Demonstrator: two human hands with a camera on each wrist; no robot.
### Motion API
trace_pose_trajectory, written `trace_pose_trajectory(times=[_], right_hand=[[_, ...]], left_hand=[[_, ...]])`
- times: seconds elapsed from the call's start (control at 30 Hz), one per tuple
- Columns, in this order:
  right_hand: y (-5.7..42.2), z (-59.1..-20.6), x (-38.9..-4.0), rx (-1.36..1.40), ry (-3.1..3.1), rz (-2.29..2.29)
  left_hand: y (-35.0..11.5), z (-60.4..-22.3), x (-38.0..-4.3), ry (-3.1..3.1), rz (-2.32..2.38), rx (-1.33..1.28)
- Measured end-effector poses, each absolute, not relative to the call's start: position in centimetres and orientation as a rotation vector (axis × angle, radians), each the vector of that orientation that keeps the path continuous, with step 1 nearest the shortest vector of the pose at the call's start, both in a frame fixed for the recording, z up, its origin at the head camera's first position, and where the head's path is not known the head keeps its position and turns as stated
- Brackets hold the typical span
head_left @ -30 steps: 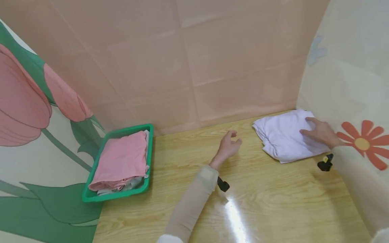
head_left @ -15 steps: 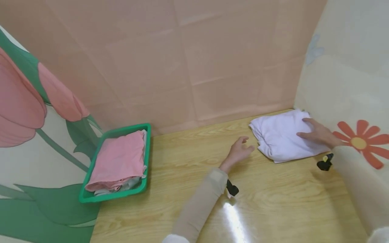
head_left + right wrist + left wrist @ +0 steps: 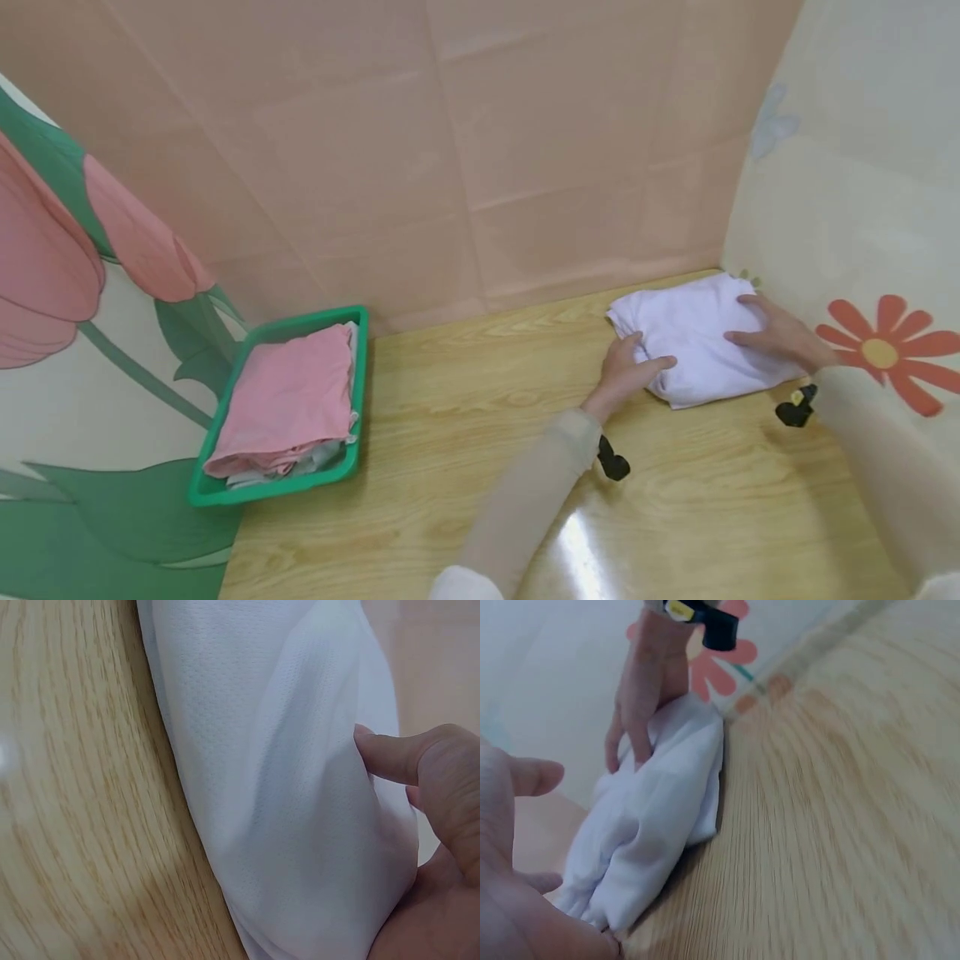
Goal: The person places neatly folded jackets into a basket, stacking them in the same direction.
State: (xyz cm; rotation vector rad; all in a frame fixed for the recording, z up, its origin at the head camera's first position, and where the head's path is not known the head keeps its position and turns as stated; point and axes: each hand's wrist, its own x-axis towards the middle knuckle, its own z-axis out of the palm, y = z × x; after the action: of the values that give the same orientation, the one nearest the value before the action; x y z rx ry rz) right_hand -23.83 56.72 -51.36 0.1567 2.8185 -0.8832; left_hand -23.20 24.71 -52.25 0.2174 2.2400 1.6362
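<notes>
A folded pale-white garment [image 3: 697,333] of fine mesh fabric lies on the wooden table [image 3: 465,433], in the back right corner. My left hand [image 3: 626,367] is at its left end, thumb and fingers spread around the bunched edge. The left wrist view shows that hand [image 3: 517,862] close beside the crumpled end of the cloth. On the garment's right part rests my right hand [image 3: 780,333], fingers extended and touching the top. In the right wrist view its thumb [image 3: 390,754] presses the fabric, while the other fingers are mostly hidden behind the cloth.
A green plastic basket [image 3: 358,417] stands at the left, holding a folded pink garment [image 3: 288,392] on top of greyish cloth [image 3: 318,457]. A brownish-pink backdrop [image 3: 525,167] closes the back. The right wall [image 3: 847,208] with a red flower print stands close by the right hand.
My left hand has moved right across the table to the garment's left end. The right hand stays on the garment. The head view has shifted slightly.
</notes>
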Motion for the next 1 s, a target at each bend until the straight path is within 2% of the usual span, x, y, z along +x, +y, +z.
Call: trace_pose_trajectory(times=[0.13,0.43,0.63,1.0], right_hand=[[56.0,-51.6,-23.6,0.173,2.832,-0.870],[55.5,-51.6,-23.5,0.256,2.816,-0.962],[55.9,-51.4,-23.5,0.282,2.780,-1.040],[56.4,-50.9,-23.0,0.254,2.574,-1.273]], left_hand=[[26.0,-51.7,-22.8,2.218,1.731,0.051],[26.6,-51.5,-22.8,2.258,1.810,-0.051],[27.0,-52.8,-23.5,2.127,1.872,-0.031],[25.3,-52.3,-23.9,1.812,1.920,0.156]])
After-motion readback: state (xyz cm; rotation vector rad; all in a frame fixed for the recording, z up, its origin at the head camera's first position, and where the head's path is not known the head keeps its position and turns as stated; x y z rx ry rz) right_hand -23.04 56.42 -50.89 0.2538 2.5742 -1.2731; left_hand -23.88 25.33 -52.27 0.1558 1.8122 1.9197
